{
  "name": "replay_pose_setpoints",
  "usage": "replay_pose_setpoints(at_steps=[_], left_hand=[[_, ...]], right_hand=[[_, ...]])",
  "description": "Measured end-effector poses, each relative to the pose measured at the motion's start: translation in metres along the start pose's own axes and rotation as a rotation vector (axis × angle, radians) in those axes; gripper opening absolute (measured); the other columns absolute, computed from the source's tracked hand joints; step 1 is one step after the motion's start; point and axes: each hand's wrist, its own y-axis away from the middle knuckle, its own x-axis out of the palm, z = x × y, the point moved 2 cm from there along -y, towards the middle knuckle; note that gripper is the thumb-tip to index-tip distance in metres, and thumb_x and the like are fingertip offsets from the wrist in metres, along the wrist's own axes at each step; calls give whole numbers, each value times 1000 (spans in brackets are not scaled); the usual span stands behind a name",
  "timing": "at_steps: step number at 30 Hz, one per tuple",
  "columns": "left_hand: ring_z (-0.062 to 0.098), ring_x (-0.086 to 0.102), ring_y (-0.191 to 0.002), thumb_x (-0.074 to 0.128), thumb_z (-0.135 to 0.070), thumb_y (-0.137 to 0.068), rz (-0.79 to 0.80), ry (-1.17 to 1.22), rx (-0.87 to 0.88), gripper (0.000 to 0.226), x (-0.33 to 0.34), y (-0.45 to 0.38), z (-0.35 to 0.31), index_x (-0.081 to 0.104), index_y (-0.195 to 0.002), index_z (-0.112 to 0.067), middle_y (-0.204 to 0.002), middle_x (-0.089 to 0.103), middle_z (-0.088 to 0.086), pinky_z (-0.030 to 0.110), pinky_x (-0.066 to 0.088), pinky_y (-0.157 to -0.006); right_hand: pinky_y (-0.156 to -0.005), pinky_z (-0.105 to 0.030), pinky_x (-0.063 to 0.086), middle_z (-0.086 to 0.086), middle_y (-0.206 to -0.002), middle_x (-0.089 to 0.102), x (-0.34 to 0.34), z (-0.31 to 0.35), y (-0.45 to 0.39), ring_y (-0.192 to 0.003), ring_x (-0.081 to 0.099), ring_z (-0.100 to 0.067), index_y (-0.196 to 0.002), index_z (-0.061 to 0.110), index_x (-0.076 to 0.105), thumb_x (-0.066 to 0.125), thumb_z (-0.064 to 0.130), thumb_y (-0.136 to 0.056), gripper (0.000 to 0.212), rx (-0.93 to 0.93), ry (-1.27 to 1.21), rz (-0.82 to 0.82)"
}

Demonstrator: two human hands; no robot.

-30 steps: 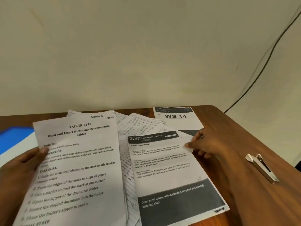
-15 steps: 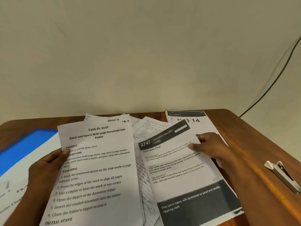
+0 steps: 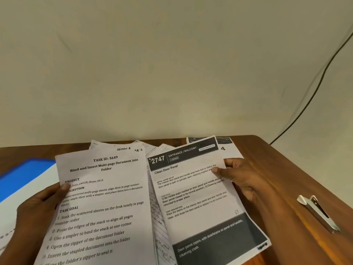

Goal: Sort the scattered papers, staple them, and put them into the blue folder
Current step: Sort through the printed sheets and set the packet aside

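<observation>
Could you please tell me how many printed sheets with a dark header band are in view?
2: the 2747 sheet, pinched by the right hand, and the far sheet lying mostly hidden behind it. More may lie covered in the pile.

The sheet in my left hand was white with bold black print. The one my right hand pinched was white too, banded dark grey at top and bottom with white lettering. The folder was bright blue, the table reddish-brown wood grain, the stapler silvery with a white tip.
</observation>
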Motion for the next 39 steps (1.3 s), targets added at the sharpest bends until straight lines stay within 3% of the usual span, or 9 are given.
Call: replay_pose_setpoints(at_steps=[3,6,8,13,23,29,32,36,39], left_hand=[[46,75,-103,96,-59,-59,-29,45,15,68,3,1,-2,77,-120,-33,-113,80,11,70,53,-95],[40,76,-94,84,-36,-86,-41,-26,111,23,26,31,-29,81,-104,-21,-88,82,1,53,59,-93],[29,75,-75,76,-24,-94,-32,-47,118,9,30,40,-35,77,-99,-17,-75,80,-2,38,64,-73],[21,76,-63,75,-16,-94,-34,51,108,19,29,39,-37,77,-107,-3,-95,80,20,29,64,-57],[18,78,-72,71,-19,-98,51,155,89,18,54,49,-49,78,-108,-6,-95,82,11,24,61,-56],[30,76,-94,74,-24,-94,82,148,100,23,69,51,-49,79,-109,-7,-106,81,14,36,64,-83],[38,74,-99,75,-24,-92,109,148,71,24,76,52,-44,78,-107,-5,-107,80,18,52,58,-99],[36,77,-87,73,-17,-95,147,230,21,16,89,57,-37,79,-103,-5,-105,79,21,44,66,-78],[41,77,-92,74,-15,-95,141,237,18,18,94,58,-33,79,-109,-5,-106,79,22,49,65,-82]], right_hand=[[-79,-39,64,-15,-103,80,3,3,2,-95,78,-31,-112,1,75,83,6,-80,33,3,-9,3],[-96,-53,58,-19,-106,78,4,3,3,-102,75,-39,-112,0,74,81,4,-82,31,24,-63,-9],[-101,-57,55,-17,-106,79,10,4,2,-102,75,-39,-113,3,74,81,6,-84,30,13,-59,-17],[-81,-40,58,-12,-100,80,24,14,3,-84,78,-29,-112,8,74,75,8,-91,22,-97,15,-89],[-71,-40,59,-16,-95,79,28,42,13,-83,75,-34,-110,7,72,72,10,-92,18,-175,-77,-175],[-102,-59,53,-16,-119,73,16,49,14,-106,70,-37,-125,5,66,66,12,-101,25,-285,-230,-413],[-101,-60,53,-19,-118,73,26,52,17,-103,71,-39,-123,6,67,65,10,-100,23,-252,-233,-327],[-97,-60,55,-18,-111,77,53,51,21,-102,73,-41,-121,8,70,67,7,-96,25,-137,-225,-122],[-97,-61,55,-17,-107,79,75,43,24,-100,75,-40,-119,10,72,66,7,-97,23,-87,-196,-4]])
